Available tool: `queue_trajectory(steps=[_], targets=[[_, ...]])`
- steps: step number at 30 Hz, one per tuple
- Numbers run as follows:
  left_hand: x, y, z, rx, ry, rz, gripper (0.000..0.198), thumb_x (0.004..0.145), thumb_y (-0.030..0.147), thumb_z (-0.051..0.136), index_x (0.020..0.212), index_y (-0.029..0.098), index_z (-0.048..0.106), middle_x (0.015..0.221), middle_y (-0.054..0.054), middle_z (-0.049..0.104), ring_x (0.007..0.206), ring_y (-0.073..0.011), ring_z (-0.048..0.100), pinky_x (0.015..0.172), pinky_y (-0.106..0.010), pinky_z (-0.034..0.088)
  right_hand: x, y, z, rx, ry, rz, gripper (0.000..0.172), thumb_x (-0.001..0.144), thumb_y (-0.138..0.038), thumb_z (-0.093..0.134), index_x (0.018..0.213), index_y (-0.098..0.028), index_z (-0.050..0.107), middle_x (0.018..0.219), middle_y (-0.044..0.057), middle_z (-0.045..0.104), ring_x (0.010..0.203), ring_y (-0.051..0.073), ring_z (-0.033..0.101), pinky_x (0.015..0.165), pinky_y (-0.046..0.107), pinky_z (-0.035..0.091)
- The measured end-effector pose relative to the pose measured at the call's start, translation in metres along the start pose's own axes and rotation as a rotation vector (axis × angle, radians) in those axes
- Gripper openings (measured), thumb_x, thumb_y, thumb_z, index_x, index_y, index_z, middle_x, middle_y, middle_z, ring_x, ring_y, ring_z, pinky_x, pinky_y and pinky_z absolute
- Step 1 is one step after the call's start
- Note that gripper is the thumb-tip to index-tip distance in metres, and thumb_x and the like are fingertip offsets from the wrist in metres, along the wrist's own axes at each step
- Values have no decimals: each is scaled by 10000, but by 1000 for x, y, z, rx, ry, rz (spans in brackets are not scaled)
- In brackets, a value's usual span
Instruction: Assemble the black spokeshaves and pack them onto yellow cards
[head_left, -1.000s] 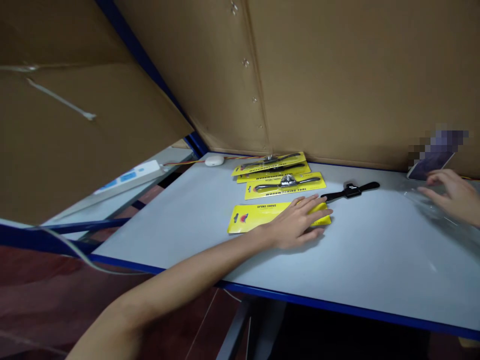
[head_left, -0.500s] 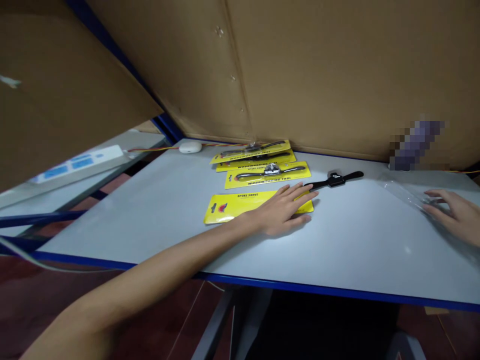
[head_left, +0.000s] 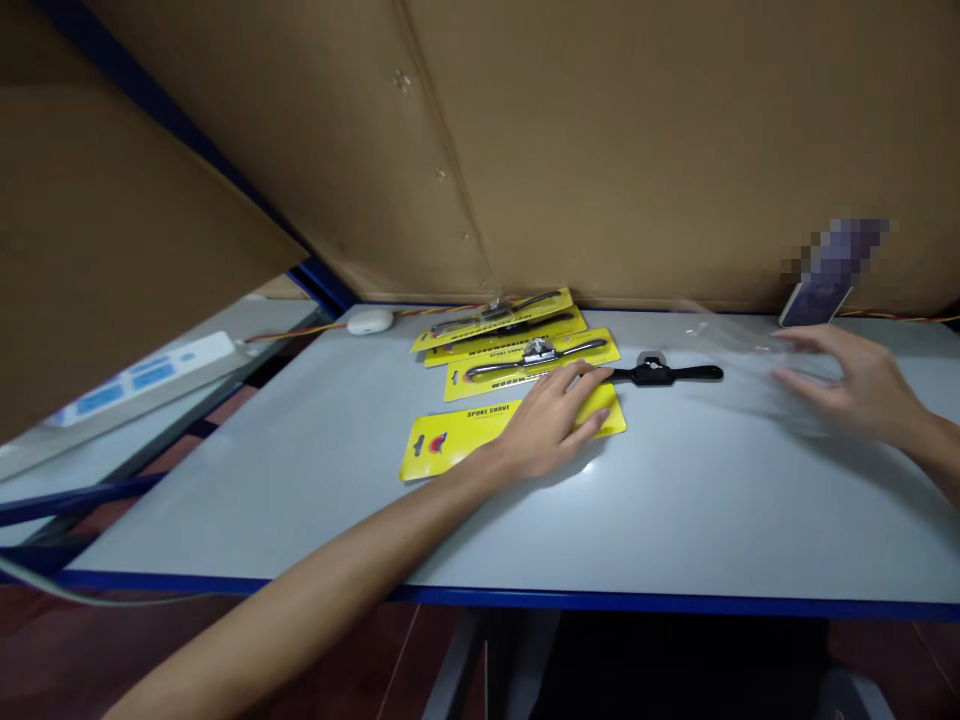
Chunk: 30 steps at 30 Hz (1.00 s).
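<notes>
My left hand (head_left: 553, 418) lies over the right part of a yellow spoke shave backing card (head_left: 457, 432). Its fingers are drawn together on the left handle of a black spokeshave (head_left: 654, 373), hiding that handle's end. The tool's body and right handle rest on the table. My right hand (head_left: 851, 385) is closed on a clear plastic blister cover (head_left: 739, 345), held just above the table and smeared by motion. Behind my left hand, a packaged spokeshave (head_left: 538, 352) on a yellow card lies in front of other packaged spokeshaves (head_left: 495, 310).
The grey table (head_left: 300, 480) has a blue front edge. Cardboard walls (head_left: 637, 150) stand behind and at the left. A phone-like slab (head_left: 821, 290) leans at the back right. A white rounded device (head_left: 370, 321) and a power strip (head_left: 142, 375) are at the left.
My right hand has lifted the clear plastic cover and brought it leftward. My left fingers have drawn closer together, and the black spokeshave has turned to lie more level in view.
</notes>
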<state>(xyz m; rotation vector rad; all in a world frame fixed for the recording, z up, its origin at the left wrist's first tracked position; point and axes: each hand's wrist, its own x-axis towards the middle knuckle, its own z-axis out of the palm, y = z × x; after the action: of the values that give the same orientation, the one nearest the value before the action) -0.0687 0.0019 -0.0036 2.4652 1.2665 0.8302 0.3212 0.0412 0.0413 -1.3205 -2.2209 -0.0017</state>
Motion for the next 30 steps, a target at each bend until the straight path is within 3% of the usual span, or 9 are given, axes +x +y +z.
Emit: queue_trajectory(steps=[3, 5, 8, 11, 14, 18, 30], targets=[[-2, -5, -3, -15, 201, 34, 367, 994, 334, 479, 1314, 219, 618, 1274, -124, 659, 1204, -298, 613, 1056, -489, 499, 27, -34, 30, 87, -128, -107, 422, 924, -477, 635, 1285, -259, 640, 1233, 128, 726, 1090, 350, 689, 989, 531, 515], [-3, -10, -7, -3, 351, 30, 317, 953, 300, 519, 1231, 227, 653, 1186, -107, 677, 1161, -296, 620, 1039, -485, 505, 40, -55, 50, 133, -211, -182, 432, 943, -414, 607, 1353, -279, 595, 1348, 121, 672, 1207, 366, 648, 1048, 568, 498], [-4, -17, -11, 25, 421, 38, 300, 928, 283, 545, 1197, 227, 665, 1165, -106, 666, 1144, -299, 626, 1024, -493, 515, 45, -74, 72, 181, -256, -195, 538, 972, -389, 559, 1487, -262, 473, 1603, 162, 415, 1257, 357, 627, 1059, 560, 521], [-5, -22, -12, 78, 343, 44, 317, 948, 296, 528, 1229, 223, 656, 1244, -119, 644, 1182, -302, 623, 1035, -506, 514, 37, -75, 79, 136, -226, -216, 539, 991, -378, 531, 1509, -261, 440, 1621, 180, 372, 1315, 371, 590, 1077, 572, 507], [-5, -25, -9, 169, 209, 27, 360, 982, 349, 488, 1267, 205, 656, 1351, -147, 618, 1248, -330, 603, 1062, -545, 501, 26, -64, 78, 38, -178, -201, 568, 974, -394, 558, 1512, -255, 442, 1575, 186, 454, 1399, 402, 513, 1109, 616, 452], [-5, -26, -6, 258, 39, 26, 444, 1014, 379, 421, 1345, 179, 640, 1350, -152, 666, 1257, -335, 614, 1067, -550, 499, 18, -47, 74, 32, -235, -89, 601, 976, -442, 536, 1535, -242, 441, 1466, 153, 596, 1339, 383, 568, 1087, 602, 462], [-3, -23, -10, 233, -83, 14, 497, 1022, 387, 399, 1407, 152, 607, 1285, -134, 716, 1193, -300, 661, 1079, -504, 496, 25, -27, 68, 85, -285, -118, 428, 944, -496, 644, 1287, -248, 711, 1337, 113, 716, 1225, 332, 663, 1055, 545, 509]])
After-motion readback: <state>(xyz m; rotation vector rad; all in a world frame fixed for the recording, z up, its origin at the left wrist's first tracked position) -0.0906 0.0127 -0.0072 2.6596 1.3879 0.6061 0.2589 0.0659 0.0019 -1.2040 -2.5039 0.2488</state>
